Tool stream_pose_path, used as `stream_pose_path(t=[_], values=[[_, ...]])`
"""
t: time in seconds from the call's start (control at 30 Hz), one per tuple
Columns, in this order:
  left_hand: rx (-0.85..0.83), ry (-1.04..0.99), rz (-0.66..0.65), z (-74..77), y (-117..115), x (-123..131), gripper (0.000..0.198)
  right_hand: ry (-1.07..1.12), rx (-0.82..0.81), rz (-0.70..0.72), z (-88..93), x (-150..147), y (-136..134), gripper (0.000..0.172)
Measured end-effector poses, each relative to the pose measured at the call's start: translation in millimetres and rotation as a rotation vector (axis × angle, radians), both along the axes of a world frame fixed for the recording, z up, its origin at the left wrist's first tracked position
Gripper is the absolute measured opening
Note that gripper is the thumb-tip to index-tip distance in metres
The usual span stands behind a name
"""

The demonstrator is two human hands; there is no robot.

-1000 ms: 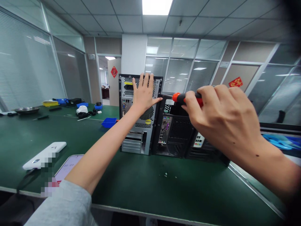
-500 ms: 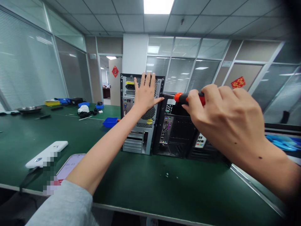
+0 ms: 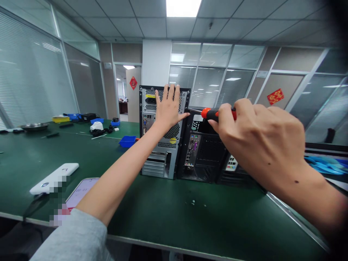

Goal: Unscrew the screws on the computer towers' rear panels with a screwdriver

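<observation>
An upright computer case (image 3: 158,144) shows its silver rear panel, with a power socket and perforated grilles. Spread flat against its upper part is my left hand (image 3: 167,108), fingers apart and holding nothing. My right hand (image 3: 261,134) wraps round the handle of a red and black screwdriver (image 3: 209,113). The shaft lies about level and points left, its tip at the right edge of the silver panel, close to my left thumb. A black computer case (image 3: 209,148) stands right beside the first one, partly behind my right hand.
Several tiny screws (image 3: 193,202) lie on the green table (image 3: 163,214). A white power bank (image 3: 56,177) and a phone (image 3: 81,192) are at the left front. A blue tray (image 3: 127,141) sits left of the case. A metal bowl (image 3: 34,126) is farther back.
My right hand and the screwdriver have shifted very slightly, with the wrist turned a little. My left hand and the computer cases keep their places.
</observation>
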State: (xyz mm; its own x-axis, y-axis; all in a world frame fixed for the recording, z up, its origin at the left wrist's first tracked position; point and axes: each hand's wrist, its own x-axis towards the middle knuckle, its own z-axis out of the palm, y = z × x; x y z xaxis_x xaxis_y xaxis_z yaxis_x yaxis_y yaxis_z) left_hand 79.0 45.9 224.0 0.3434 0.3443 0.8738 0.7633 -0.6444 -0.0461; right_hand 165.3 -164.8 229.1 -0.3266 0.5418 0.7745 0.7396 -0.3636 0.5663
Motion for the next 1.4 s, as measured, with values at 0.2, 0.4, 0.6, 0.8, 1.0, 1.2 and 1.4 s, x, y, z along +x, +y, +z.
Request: stream_pose_path(t=[0.2,0.4,0.6,0.8,1.0,1.2,1.4], values=[[0.024,0.001,0.024,-0.9,1.9,0.1,0.095,-0.067,0.034,-0.117,-0.9,0.2,2.3,0.035],[0.012,0.045,0.071,0.7,-1.8,-0.8,0.097,0.028,0.017,-0.107,-2.3,0.6,2.4,0.038],[0.027,0.026,0.042,-0.2,-0.1,-0.7,0.096,0.075,0.009,-0.132,-3.2,-0.2,2.4,0.044],[0.022,0.038,0.057,0.1,-0.5,-1.2,0.098,0.141,0.003,-0.197,-4.4,-1.7,2.4,0.046],[0.044,0.029,0.061,0.8,-0.9,-1.8,0.097,0.134,-0.026,-0.215,-8.0,-3.1,-3.6,0.027],[0.033,0.039,0.07,2.2,-2.7,-3.0,0.096,0.125,-0.143,-0.271,-5.7,-5.3,-10.8,0.039],[0.025,0.038,0.063,1.1,-1.5,-4.0,0.093,0.048,-0.064,-0.216,-3.2,2.3,-7.0,0.036]])
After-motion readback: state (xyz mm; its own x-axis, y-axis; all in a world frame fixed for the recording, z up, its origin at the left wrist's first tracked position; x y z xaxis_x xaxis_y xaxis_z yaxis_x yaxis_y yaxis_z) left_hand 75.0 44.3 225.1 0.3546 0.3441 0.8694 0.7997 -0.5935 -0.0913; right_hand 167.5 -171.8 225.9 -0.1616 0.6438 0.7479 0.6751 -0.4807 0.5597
